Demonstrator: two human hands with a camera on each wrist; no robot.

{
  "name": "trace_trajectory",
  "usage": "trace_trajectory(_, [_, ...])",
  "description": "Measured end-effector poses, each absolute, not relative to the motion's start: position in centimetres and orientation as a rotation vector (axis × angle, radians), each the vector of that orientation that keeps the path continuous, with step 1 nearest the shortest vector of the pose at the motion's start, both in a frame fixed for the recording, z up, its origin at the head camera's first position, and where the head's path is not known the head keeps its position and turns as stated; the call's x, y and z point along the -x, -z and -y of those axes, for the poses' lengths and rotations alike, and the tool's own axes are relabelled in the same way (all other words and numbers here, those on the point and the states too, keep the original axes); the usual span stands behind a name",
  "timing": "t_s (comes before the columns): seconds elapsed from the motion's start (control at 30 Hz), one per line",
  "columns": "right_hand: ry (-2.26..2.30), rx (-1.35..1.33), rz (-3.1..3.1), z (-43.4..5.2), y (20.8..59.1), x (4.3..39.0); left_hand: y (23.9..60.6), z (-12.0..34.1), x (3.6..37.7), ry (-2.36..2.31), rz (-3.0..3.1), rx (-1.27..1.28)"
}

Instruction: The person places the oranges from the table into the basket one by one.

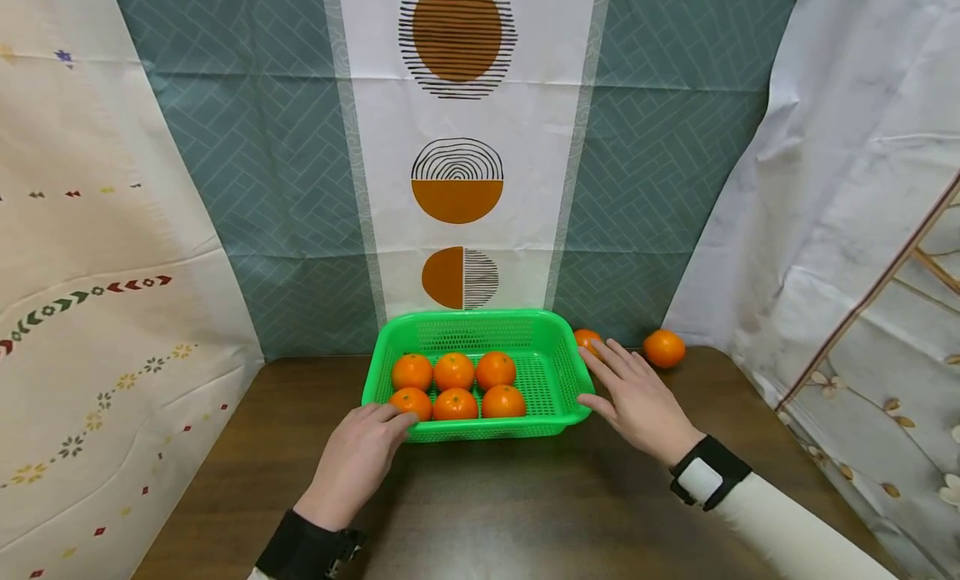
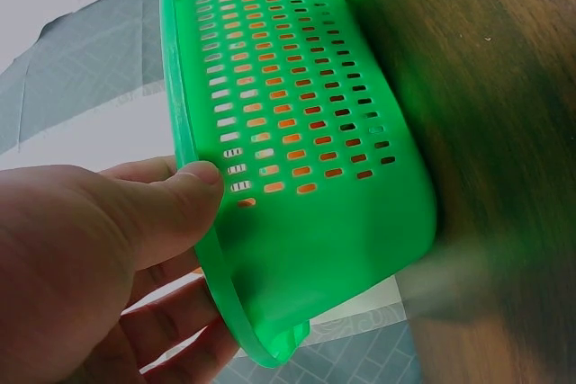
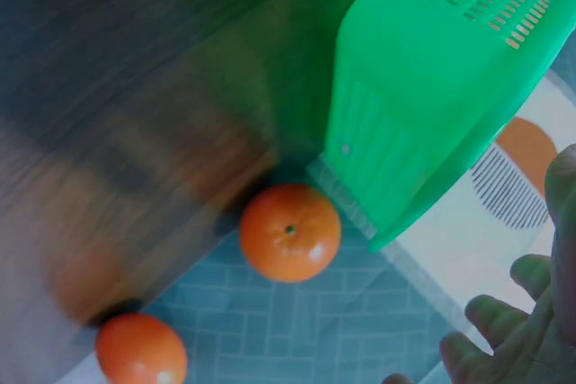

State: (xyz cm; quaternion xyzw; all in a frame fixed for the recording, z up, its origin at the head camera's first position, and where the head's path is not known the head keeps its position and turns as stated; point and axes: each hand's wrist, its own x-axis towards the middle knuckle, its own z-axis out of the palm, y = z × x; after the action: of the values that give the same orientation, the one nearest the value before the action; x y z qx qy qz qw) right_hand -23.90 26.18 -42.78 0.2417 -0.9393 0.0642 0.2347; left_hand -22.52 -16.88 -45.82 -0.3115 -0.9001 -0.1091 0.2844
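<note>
We see our left hand (image 1: pixel 358 457) holding the near left corner of the perforated green plastic basket (image 1: pixel 551 347), thumb (image 2: pixel 171 204) pressed on its rim and fingers curled beneath. The basket sits on the dark brown wooden table (image 1: pixel 495 505) with 6 round oranges (image 1: pixel 454 372) inside in 2 rows of 3. Our right hand (image 1: pixel 637 397) lies flat and open against the basket's right rim, with 2 loose oranges (image 1: pixel 663 348) just beyond it by the backdrop.

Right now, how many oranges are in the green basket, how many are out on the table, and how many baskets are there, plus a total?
Oranges in the green basket: 6, the first at
Oranges on the table: 2, at and
Green baskets: 1
Total: 9 things
</note>
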Motion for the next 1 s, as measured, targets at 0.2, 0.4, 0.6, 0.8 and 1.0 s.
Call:
trace_trajectory(0.2, [-0.154, -0.609, 2.556, -28.0, 43.2, 23.8, 45.8, 16.9, 22.4, 0.289, 2.403, 0.835])
trace_trajectory(0.4, [-0.122, -0.543, 2.551, -29.8, 43.8, 24.0, 45.8, 16.9, 22.4, 0.292, 2.403, 0.836])
trace_trajectory(0.6, [-0.131, -0.514, 2.532, -31.0, 44.1, 24.0, 45.8, 16.9, 22.5, 0.284, 2.414, 0.829])
trace_trajectory(0.8, [-0.125, -0.494, 2.517, -32.2, 44.3, 24.3, 45.8, 16.9, 22.5, 0.298, 2.404, 0.831])
trace_trajectory(1.0, [-0.104, -0.443, 2.553, -33.4, 44.5, 25.0, 45.8, 16.9, 22.5, 0.313, 2.394, 0.838])
